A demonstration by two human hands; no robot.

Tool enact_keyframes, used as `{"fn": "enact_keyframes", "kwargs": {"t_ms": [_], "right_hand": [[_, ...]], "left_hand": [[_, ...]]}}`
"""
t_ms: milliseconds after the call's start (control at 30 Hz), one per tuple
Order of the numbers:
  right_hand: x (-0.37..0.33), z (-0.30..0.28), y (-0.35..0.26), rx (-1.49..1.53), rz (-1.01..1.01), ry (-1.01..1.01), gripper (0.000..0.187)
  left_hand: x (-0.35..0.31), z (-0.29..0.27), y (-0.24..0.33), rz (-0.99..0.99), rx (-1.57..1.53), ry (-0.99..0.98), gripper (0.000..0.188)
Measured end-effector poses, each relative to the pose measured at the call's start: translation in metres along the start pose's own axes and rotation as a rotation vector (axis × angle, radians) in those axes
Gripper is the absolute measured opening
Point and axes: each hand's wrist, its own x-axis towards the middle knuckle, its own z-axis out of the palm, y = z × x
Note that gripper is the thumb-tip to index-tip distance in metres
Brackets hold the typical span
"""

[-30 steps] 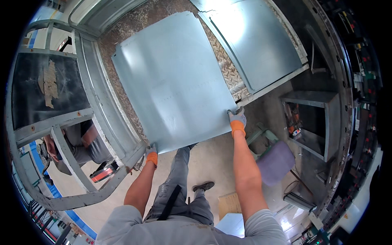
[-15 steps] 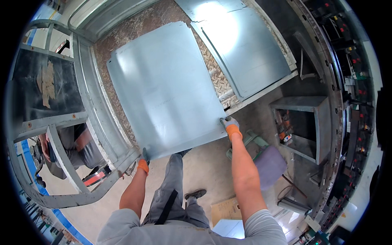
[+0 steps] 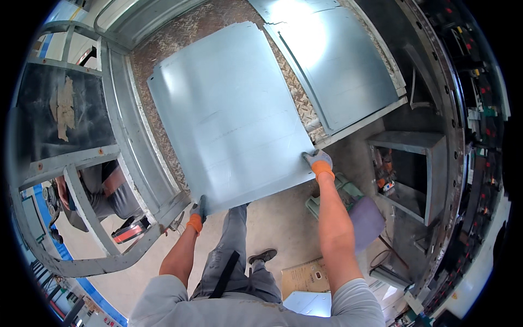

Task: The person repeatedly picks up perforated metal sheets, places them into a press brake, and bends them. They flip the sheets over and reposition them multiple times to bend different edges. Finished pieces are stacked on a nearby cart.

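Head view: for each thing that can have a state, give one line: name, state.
Metal sheet, held in both hands
Left hand, gripping its near left corner
Right hand, gripping its right edge
Right-side sheets, lying flat, unheld
Metal box, open-fronted
Purple seat, unoccupied

Pale floor (image 3: 291, 234), blue stripe (image 3: 101, 297) at left, purple seat (image 3: 366, 224), open grey metal cabinet (image 3: 436, 177)

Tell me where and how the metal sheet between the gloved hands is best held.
Probably by both near corners, from the person's side: the metal sheet is broad and flat, its near edge jutting past the tread-plate bed, leaving finger room underneath.
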Motion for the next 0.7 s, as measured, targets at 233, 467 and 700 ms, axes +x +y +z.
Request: {"fn": "enact_keyframes", "kwargs": {"t_ms": [233,467,700], "right_hand": [[-0.018,0.005,0.005,0.013,0.034,0.054,0.082],[-0.071,0.014,0.034,0.06,-0.087,0.089,0.083],[-0.185,0.056,0.04,-0.014,-0.341,0.27,0.044]], "left_hand": [[-0.054,-0.025,0.003,0.074,0.014,0.012,0.064],[-0.167,-0.065,-0.002,0.273,0.08,0.166,0.051],[-0.29,-0.082,-0.012,0.623,0.053,0.185,0.037]]}}
